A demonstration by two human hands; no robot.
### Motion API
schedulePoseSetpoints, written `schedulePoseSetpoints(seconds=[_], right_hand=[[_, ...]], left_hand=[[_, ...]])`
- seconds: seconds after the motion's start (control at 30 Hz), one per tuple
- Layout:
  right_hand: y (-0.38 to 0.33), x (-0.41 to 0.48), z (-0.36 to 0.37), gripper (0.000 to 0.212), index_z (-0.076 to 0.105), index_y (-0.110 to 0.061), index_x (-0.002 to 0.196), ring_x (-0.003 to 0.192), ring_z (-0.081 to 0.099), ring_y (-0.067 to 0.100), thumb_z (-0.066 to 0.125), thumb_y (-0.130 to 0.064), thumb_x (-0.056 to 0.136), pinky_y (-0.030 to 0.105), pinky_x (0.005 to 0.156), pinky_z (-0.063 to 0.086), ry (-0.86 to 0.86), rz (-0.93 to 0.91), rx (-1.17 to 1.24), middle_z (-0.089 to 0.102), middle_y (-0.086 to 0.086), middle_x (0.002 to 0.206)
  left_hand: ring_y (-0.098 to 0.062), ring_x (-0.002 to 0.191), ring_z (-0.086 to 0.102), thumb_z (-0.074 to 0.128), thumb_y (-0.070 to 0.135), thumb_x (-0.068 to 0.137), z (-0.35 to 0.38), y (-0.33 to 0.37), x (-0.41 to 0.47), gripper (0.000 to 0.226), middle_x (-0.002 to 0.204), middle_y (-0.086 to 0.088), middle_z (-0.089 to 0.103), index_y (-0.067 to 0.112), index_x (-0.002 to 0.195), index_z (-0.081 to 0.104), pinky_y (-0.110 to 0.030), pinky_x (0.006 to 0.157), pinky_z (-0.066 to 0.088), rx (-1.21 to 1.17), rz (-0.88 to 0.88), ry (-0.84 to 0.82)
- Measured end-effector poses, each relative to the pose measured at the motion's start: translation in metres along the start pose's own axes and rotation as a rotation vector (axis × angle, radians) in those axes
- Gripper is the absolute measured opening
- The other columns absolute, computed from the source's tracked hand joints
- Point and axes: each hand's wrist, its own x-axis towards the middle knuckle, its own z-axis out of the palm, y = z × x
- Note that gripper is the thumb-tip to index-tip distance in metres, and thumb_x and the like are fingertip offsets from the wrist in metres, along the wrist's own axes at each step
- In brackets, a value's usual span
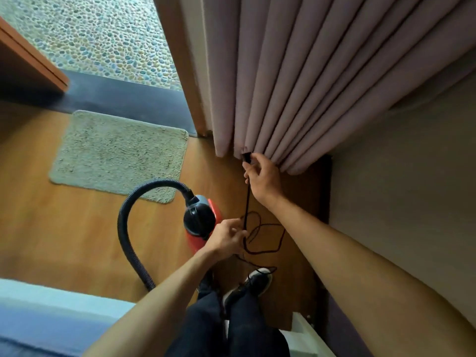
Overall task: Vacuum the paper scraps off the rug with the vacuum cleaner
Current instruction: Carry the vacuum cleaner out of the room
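The right hand (262, 180) is pinching the black plug (246, 156) at the mauve pleated curtain's (296, 81) hem; the left hand (226, 239) is pinching the thin black cord (247, 202) beside the red-and-black canister vacuum cleaner (201, 222).

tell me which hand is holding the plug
The right hand: it pinches the black plug up at the curtain hem. The left hand is lower, by the vacuum, gripping the cord.
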Motion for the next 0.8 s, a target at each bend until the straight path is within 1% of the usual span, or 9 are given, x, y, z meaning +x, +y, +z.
schedulePoseSetpoints(seconds=[0.1,0.13,0.23,0.33,0.47,0.53,0.6,0.67,0.8], right_hand=[[0.004,0.005,0.041,0.013,0.062,-0.004,0.105,0.056,0.053,0.009,0.055,-0.013,0.098,0.019,0.051,0.045,-0.047,0.028,0.006,0.058,0.004,0.068],[0.006,0.007,0.054,0.011,0.062,-0.006,0.104,0.055,0.052,0.007,0.056,-0.013,0.097,0.02,0.052,0.046,-0.05,0.035,-0.009,0.058,0.001,0.066],[0.016,0.014,0.092,0.009,0.063,-0.012,0.102,0.055,0.055,0.009,0.058,-0.015,0.096,0.031,0.058,0.051,-0.063,0.054,-0.064,0.059,-0.003,0.064],[0.024,0.02,0.126,0.01,0.063,-0.015,0.104,0.061,0.061,0.014,0.058,-0.018,0.096,0.037,0.065,0.054,-0.097,0.073,-0.111,0.063,0.0,0.069],[0.036,0.025,0.167,0.014,0.063,-0.027,0.104,0.08,0.065,0.027,0.057,-0.032,0.092,0.045,0.075,0.055,-0.16,0.078,-0.206,0.068,0.0,0.079],[0.04,0.028,0.183,0.015,0.063,-0.026,0.106,0.085,0.063,0.027,0.057,-0.032,0.093,0.041,0.077,0.053,-0.202,0.064,-0.265,0.068,-0.002,0.082],[0.045,0.03,0.196,0.018,0.064,-0.023,0.11,0.091,0.061,0.026,0.057,-0.031,0.095,0.035,0.078,0.049,-0.242,0.052,-0.314,0.066,-0.003,0.087],[0.055,0.032,0.21,0.02,0.063,-0.024,0.112,0.093,0.06,0.025,0.056,-0.031,0.095,0.037,0.079,0.049,-0.287,0.054,-0.345,0.065,-0.002,0.09],[0.091,0.034,0.236,0.021,0.059,-0.033,0.111,0.089,0.065,0.024,0.054,-0.041,0.092,0.045,0.081,0.055,-0.373,0.057,-0.377,0.069,-0.002,0.09]], left_hand=[[-0.036,0.075,0.073,0.056,0.019,0.099,-0.018,-0.03,0.0,0.027,0.084,-0.023,0.069,0.022,0.073,0.051,-0.05,0.067,0.062,-0.069,-0.045,0.003],[-0.036,0.075,0.073,0.055,0.018,0.1,-0.024,-0.038,0.0,0.026,0.084,-0.023,0.068,0.021,0.074,0.051,-0.049,0.068,0.063,-0.087,-0.063,-0.001],[-0.037,0.076,0.073,0.055,0.016,0.1,-0.042,-0.066,0.005,0.024,0.082,-0.019,0.069,0.02,0.076,0.053,-0.044,0.067,0.063,-0.129,-0.098,0.004],[-0.034,0.074,0.072,0.055,0.016,0.1,-0.059,-0.091,0.01,0.023,0.082,-0.02,0.072,0.019,0.076,0.055,-0.043,0.065,0.063,-0.153,-0.12,0.018],[-0.029,0.071,0.074,0.055,0.017,0.098,-0.068,-0.12,0.012,0.025,0.076,-0.011,0.074,0.024,0.074,0.056,-0.044,0.066,0.063,-0.192,-0.185,0.045],[-0.032,0.071,0.073,0.055,0.014,0.098,-0.068,-0.132,0.015,0.023,0.076,-0.013,0.074,0.02,0.076,0.056,-0.047,0.065,0.062,-0.233,-0.208,0.07],[-0.034,0.072,0.072,0.054,0.013,0.098,-0.065,-0.144,0.018,0.018,0.077,-0.016,0.074,0.011,0.081,0.058,-0.046,0.066,0.062,-0.263,-0.227,0.092],[-0.029,0.069,0.073,0.054,0.012,0.098,-0.06,-0.156,0.022,0.016,0.075,-0.013,0.074,0.008,0.083,0.059,-0.044,0.069,0.062,-0.283,-0.245,0.107],[-0.016,0.059,0.068,0.057,0.012,0.096,-0.042,-0.182,0.04,0.023,0.072,-0.009,0.074,0.018,0.073,0.057,-0.04,0.068,0.06,-0.317,-0.319,0.168]])
